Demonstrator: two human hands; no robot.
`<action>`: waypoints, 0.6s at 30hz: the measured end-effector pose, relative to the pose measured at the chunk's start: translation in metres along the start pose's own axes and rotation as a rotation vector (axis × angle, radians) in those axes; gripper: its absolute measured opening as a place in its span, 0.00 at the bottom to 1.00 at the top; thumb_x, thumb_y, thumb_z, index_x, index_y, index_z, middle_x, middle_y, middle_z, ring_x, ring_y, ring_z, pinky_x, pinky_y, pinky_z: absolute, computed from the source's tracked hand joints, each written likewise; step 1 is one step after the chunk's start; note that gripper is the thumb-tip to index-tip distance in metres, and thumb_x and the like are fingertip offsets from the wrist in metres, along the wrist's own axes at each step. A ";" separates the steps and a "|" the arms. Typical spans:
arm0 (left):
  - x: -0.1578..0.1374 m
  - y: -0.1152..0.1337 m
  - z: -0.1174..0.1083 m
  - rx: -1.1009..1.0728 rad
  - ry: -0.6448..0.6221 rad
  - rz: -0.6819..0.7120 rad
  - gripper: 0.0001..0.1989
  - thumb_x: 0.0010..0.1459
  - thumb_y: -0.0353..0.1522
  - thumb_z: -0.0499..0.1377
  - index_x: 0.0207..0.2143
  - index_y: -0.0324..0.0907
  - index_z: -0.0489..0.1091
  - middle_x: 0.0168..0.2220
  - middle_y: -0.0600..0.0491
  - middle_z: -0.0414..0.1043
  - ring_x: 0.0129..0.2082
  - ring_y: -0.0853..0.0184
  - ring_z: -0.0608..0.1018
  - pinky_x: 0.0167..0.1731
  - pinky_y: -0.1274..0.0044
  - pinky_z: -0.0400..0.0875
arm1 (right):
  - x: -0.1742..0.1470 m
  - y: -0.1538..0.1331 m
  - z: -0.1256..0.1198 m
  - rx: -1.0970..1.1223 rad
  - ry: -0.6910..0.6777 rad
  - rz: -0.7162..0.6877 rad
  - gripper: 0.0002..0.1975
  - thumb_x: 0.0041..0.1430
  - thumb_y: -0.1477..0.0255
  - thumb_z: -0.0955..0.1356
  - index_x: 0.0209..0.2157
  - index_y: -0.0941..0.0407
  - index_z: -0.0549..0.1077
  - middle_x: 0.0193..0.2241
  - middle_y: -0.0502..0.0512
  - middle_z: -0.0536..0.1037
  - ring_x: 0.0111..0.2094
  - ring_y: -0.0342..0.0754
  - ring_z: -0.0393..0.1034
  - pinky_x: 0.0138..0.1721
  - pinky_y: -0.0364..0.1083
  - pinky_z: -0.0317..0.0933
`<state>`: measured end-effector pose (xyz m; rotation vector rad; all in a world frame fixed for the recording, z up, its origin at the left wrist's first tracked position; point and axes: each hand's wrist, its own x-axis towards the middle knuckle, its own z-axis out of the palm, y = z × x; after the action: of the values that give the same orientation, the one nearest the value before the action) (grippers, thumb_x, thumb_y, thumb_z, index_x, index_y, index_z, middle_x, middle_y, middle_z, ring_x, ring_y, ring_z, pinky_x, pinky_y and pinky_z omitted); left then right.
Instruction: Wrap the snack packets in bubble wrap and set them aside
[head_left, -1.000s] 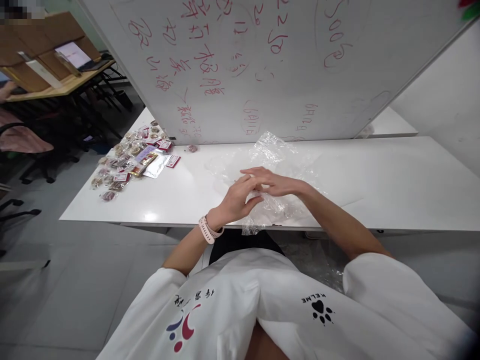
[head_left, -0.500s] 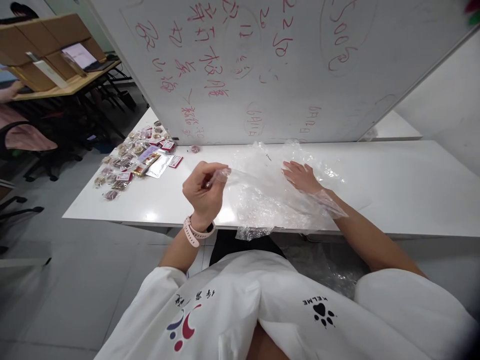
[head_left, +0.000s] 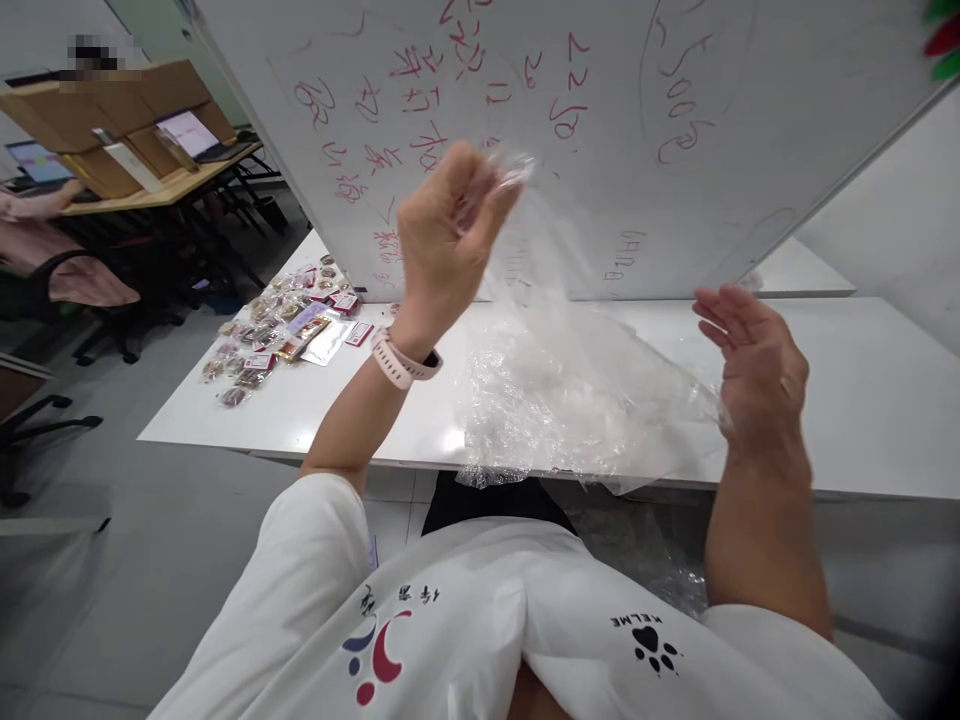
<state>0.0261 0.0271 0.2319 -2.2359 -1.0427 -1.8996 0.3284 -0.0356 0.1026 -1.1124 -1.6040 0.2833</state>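
My left hand (head_left: 454, 235), with a pale pink watch band on its wrist, is raised in front of the whiteboard. Its fingers are closed on a bunched end of a clear plastic bag (head_left: 551, 245). From there the thin bag stretches down and to the right, its far edge reaching the side of my right wrist. My right hand (head_left: 761, 350) is held above the table, fingers extended and somewhat blurred, grasping nothing. Beneath the stretched bag, crumpled clear plastic (head_left: 517, 400) lies on the white table (head_left: 847, 400) and hangs slightly over its front edge.
Several small wrapped packets (head_left: 262, 335) lie piled at the table's left end, beside a silver pouch (head_left: 328, 342). A whiteboard (head_left: 622, 180) with red writing stands along the back edge. A person sits at a wooden desk (head_left: 169, 190) at the far left.
My left hand has risen, pulling the bag's end up off the table. My right hand has come out of the plastic and shifted right, lifting from the table.
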 end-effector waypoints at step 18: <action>-0.245 -0.016 -0.076 0.031 -0.596 -0.935 0.21 0.62 0.43 0.58 0.54 0.44 0.65 0.54 0.43 0.70 0.53 0.56 0.74 0.51 0.60 0.72 | -0.081 0.079 0.091 -0.502 -0.361 0.160 0.22 0.68 0.68 0.53 0.53 0.56 0.71 0.56 0.63 0.74 0.58 0.57 0.66 0.60 0.61 0.54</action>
<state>-0.0557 -0.1066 0.0279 -2.5941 -2.5204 -1.2952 0.2856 -0.0234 -0.0357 -1.6496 -1.9708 0.1960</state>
